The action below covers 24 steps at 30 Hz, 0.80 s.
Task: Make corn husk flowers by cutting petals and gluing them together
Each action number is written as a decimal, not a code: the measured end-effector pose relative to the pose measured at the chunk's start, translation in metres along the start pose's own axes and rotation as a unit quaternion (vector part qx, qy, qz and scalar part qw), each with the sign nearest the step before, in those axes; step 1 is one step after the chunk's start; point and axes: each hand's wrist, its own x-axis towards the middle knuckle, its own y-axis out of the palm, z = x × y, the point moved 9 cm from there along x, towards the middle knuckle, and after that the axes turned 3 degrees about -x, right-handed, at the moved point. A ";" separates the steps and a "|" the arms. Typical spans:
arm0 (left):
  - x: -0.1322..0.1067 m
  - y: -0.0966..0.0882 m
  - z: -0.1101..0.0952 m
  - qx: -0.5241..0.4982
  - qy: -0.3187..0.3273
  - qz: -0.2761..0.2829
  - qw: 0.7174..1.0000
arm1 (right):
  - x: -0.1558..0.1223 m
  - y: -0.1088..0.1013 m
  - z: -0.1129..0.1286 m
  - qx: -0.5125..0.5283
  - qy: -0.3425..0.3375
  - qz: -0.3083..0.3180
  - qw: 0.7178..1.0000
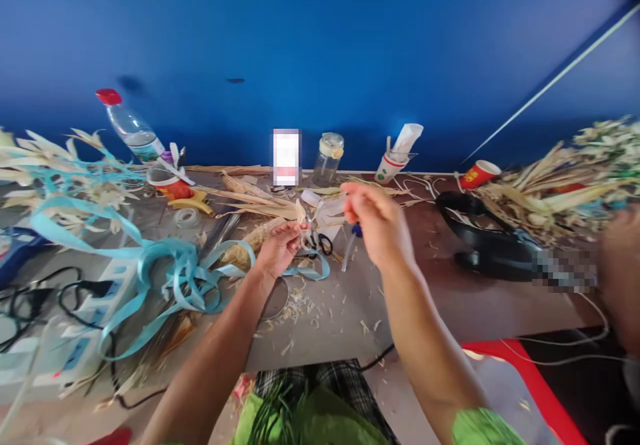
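My left hand (280, 248) is closed in a pinch on a small pale piece of dried husk (301, 211) that points upward from its fingertips. To its right my right hand (377, 221) is raised above the table, fingers curled together; whether a fine thread or anything else lies in them cannot be made out. Black-handled scissors (325, 243) lie just beside the left hand. Behind that hand spread long dried husk strips (245, 201), and a light blue ribbon (173, 265) lies tangled to the left. Small pale scraps (297, 301) litter the tabletop below the hands.
A lit phone (287, 158), a lidded jar (329, 158) and a white cup (391, 167) stand along the blue wall. On the left are a tilted bottle (135, 128), a red cup (170, 183) and a power strip (95, 325). A black object (493, 251) and husk bundles (545, 188) lie right.
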 end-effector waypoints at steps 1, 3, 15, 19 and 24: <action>0.000 0.001 0.000 0.000 -0.002 0.006 1.000 | 0.003 0.002 -0.005 0.000 0.016 0.001 1.000; 0.000 0.002 0.000 0.005 -0.006 0.011 1.000 | 0.008 0.015 -0.019 0.010 0.055 0.022 0.998; -0.001 -0.002 0.005 0.022 -0.033 0.000 0.999 | 0.008 0.056 -0.061 0.071 0.132 0.085 0.985; -0.003 -0.001 0.008 0.017 -0.050 -0.005 0.999 | 0.004 0.067 -0.065 0.124 0.144 0.092 0.978; -0.003 -0.002 0.004 0.017 -0.032 -0.021 0.999 | 0.005 0.061 -0.064 0.153 0.125 0.057 0.979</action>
